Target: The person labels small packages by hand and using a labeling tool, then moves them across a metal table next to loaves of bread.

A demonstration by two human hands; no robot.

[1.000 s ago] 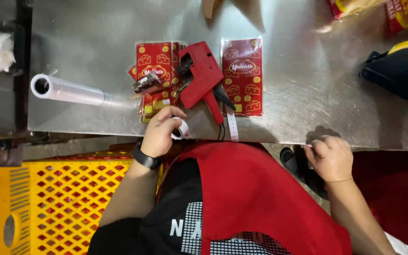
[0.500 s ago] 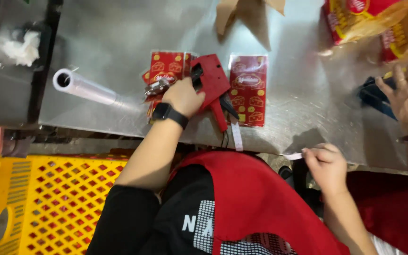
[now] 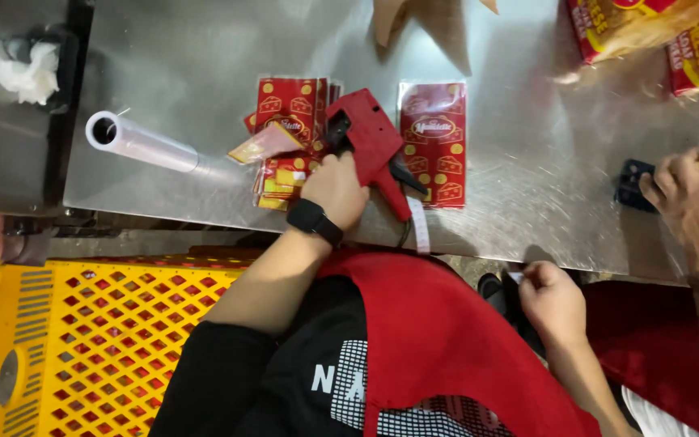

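Shop backroom: price gun (image 3: 370, 137), cheese packets (image 3: 434, 142)

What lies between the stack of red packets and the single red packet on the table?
In the head view, the red price gun lies there, with the left hand on it.

We see bright overhead light glaring off the steel surface (image 3: 527, 162), soft shadows under the packets (image 3: 434, 142), mild blur at the right edge, and sharp focus centrally.
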